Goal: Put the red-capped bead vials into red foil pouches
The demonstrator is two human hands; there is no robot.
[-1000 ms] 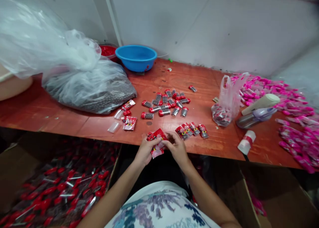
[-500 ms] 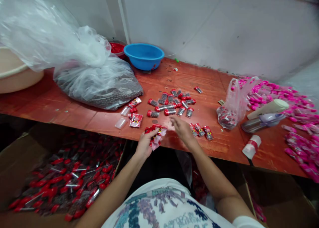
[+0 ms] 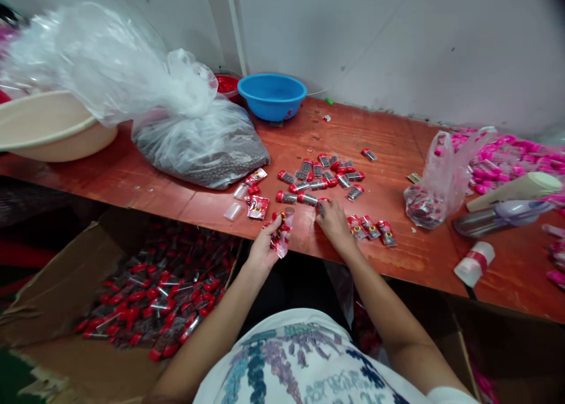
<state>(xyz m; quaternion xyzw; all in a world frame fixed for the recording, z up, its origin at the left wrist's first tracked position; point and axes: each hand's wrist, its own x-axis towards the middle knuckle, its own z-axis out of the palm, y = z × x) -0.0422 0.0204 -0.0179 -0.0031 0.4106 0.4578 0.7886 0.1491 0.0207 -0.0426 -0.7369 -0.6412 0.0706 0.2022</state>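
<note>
My left hand [image 3: 263,249] is closed round a small bunch of red printed sachets [image 3: 281,232] at the table's front edge. My right hand [image 3: 332,221] reaches forward onto the red-brown table [image 3: 384,127], its fingers closing on a red-capped vial [image 3: 322,203] at the near side of a loose cluster of such vials [image 3: 318,177]. A row of red sachets [image 3: 371,227] lies just right of my right hand. More sachets and clear sleeves [image 3: 251,199] lie left of the cluster.
A big clear plastic bag of dark beads [image 3: 203,142] sits at the left, with a beige basin [image 3: 48,124] beyond it. A blue bowl [image 3: 272,95] stands at the wall. A small bag [image 3: 435,183], a handheld tool [image 3: 503,207], pink items [image 3: 507,157] lie right. A cardboard box of vials [image 3: 150,292] sits below.
My right hand let go of the sachets and reached forward to the vial cluster. My left hand kept the sachets. The view swung to the left.
</note>
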